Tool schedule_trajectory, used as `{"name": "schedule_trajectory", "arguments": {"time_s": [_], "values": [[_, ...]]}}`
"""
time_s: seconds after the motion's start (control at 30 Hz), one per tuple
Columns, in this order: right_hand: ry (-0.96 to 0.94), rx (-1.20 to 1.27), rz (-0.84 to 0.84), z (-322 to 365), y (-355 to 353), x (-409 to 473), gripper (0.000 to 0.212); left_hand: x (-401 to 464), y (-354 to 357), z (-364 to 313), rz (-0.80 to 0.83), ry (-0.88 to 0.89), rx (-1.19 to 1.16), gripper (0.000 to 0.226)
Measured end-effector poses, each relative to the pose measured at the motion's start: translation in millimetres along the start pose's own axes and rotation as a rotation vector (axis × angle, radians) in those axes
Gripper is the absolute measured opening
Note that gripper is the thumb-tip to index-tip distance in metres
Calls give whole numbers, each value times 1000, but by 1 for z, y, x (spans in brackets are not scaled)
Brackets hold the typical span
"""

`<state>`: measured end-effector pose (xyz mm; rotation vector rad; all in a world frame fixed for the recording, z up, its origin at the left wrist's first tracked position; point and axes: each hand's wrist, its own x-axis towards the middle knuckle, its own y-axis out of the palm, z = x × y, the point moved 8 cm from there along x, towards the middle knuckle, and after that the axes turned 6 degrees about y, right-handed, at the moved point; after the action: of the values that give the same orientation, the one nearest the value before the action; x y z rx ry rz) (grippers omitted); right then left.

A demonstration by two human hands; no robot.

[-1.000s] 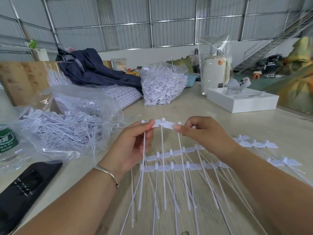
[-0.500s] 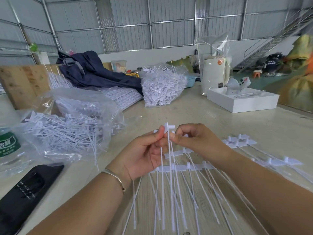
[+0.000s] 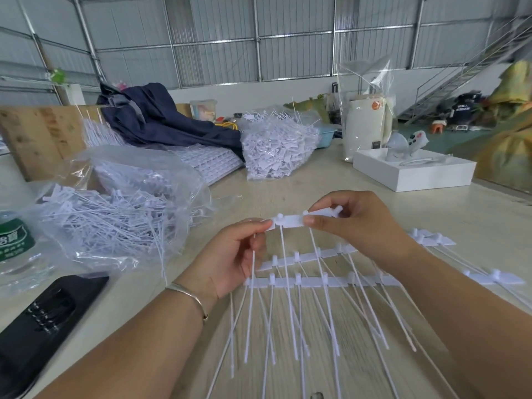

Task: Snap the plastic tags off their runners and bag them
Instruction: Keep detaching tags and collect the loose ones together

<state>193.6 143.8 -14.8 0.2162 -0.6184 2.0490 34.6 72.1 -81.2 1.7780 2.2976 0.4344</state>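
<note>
Just above the table (image 3: 288, 180), near its front edge, a short strip of tags (image 3: 290, 221) hangs between both hands; left hand (image 3: 230, 254) pinches one end, right hand (image 3: 354, 223) pinches the other; more joined strips (image 3: 319, 280) lie on the table beneath, unsnapped; left of them the clear bag (image 3: 115, 214) already holds plenty of loose tags; I'd say midway, lots left.

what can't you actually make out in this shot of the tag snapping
Head view only:
- Green bottle label: cut off by the left edge, print unreadable.
- Black case: cut by the left edge, contents too dark.
- Strip of tags pinched between left hand and right hand: fingertips cover its ends, so any break is hidden.
- Tag stems below: motion-blurred.
- Far items by the staircase: too small.
</note>
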Motion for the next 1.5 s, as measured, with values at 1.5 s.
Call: {"name": "schedule_trajectory", "arguments": {"time_s": [1.5], "values": [[181, 16, -16, -12, -3, 2, 26, -22, 29, -45, -241, 550, 1187, 21]]}}
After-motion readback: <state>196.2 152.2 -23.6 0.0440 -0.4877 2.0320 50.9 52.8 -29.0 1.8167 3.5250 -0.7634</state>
